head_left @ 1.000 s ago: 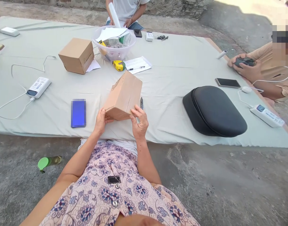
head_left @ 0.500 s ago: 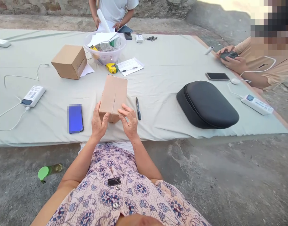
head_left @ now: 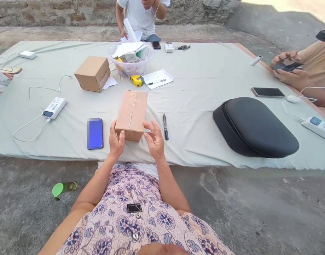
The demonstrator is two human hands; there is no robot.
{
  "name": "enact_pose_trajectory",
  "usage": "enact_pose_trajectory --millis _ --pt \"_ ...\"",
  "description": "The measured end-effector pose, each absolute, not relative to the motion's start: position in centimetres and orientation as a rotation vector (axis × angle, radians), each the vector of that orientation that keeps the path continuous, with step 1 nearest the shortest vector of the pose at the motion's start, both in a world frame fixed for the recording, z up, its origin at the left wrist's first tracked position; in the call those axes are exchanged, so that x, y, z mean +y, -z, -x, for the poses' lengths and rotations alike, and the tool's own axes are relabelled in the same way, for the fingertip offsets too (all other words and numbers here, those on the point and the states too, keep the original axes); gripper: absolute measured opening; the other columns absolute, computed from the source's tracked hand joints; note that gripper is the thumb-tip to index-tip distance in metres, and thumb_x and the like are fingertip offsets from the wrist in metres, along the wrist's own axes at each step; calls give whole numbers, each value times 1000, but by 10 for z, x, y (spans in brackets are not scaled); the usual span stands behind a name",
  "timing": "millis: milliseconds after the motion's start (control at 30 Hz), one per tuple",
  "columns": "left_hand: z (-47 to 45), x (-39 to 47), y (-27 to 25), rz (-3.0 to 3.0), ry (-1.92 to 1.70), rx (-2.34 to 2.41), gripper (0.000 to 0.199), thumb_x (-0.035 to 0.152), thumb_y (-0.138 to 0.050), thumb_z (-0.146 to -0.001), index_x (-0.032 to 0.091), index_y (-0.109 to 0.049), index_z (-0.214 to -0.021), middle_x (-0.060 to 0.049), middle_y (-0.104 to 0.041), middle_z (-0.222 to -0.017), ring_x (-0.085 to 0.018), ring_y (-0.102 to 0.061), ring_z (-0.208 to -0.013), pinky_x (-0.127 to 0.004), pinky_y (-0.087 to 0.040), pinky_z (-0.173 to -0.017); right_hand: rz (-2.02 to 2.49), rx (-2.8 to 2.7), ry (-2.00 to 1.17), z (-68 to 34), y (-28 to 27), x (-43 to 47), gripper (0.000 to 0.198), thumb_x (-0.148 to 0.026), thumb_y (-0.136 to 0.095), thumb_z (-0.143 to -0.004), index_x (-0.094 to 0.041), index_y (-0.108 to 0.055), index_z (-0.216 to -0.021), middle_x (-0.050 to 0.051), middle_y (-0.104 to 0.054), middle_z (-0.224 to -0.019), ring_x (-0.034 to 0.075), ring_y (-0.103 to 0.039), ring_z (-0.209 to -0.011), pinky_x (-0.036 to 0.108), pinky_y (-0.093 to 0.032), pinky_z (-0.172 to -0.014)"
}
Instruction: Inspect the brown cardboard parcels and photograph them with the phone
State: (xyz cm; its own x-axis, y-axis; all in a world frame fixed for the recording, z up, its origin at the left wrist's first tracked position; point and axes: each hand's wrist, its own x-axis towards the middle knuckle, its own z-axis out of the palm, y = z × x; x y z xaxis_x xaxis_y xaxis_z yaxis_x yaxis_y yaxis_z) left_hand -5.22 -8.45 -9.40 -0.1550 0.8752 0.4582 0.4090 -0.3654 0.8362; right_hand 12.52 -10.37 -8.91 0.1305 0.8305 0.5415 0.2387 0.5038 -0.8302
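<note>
Both forearms (head_left: 174,187) angle inward over the near edge of the pale, cloth-covered surface (head_left: 194,95). My left hand (head_left: 116,143) is clamped on the taped box (head_left: 132,111) at its near left corner, thumb against the near face; my right hand (head_left: 154,141) has its fingers parted at the near right corner. The box sits before me, between phone (head_left: 95,134) and marker (head_left: 166,126). Beyond, concrete ground (head_left: 226,39) meets a rough wall (head_left: 72,14).

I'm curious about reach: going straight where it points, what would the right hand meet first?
Probably the brown rectangular cardboard box, just left of the right hand; whether they touch is unclear.
</note>
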Motion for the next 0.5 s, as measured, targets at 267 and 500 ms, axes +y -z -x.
enact_pose_trajectory --millis 267,500 --pt "51 -86 99 -1647 -1551 1423 68 64 -46 -97 20 -40 -147 -20 -54 -148 -28 -57 -136 -41 -49 -110 1122 -832 -447 -171 88 -100 66 -52 -37 -102 -31 -19 -161 10 -71 -119 16 -70 -83 28 -55 -65" --pt "43 -94 88 -1918 -1614 1461 70 50 -52 -98 23 -28 -157 -21 -40 -160 -29 -38 -152 -50 -36 -123 1172 -1431 -434 -138 100 -106 72 -68 -54 -91 -34 -40 -153 15 -42 -159 29 -55 -135 45 -59 -96"
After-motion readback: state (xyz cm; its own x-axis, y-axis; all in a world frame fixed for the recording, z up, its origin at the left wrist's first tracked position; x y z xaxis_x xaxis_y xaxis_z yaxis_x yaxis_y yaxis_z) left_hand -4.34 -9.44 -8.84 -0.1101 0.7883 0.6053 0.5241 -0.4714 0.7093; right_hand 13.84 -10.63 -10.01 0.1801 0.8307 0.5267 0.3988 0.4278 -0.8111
